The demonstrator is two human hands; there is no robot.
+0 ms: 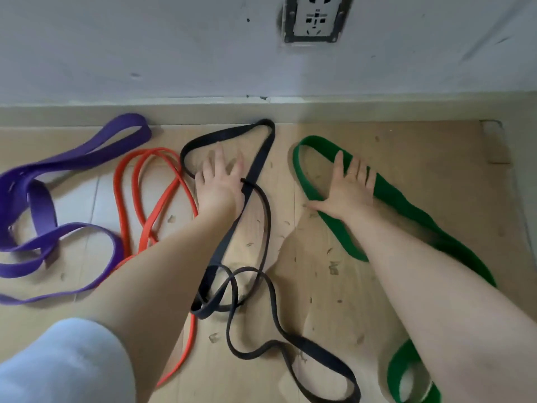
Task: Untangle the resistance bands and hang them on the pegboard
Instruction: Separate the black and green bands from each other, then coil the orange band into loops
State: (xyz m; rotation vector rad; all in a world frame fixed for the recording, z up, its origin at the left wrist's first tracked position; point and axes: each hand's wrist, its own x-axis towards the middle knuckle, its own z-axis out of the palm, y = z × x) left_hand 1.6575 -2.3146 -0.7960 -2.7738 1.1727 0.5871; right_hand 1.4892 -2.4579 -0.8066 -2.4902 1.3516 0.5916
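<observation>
Purple, orange, black and green on a scuffed wooden floor (392, 175), below a grey wall (174, 48) with a socket (315, 18). At far left, the purple band (43, 205), looped and twisted. Just beside it, the orange band (162, 205), partly under the left forearm. Centre, the black band (261, 158), crossed over itself in several loops. Left hand (218, 187) flat inside its upper loop, fingers spread, palm down, gripping nothing, the strap touching its right edge. Right hand (345, 193) likewise open and splayed, pressed on the green band (401, 199), laid apart from the rest. Lower left, a pale grey sleeve or knee (64, 362), blurred.
</observation>
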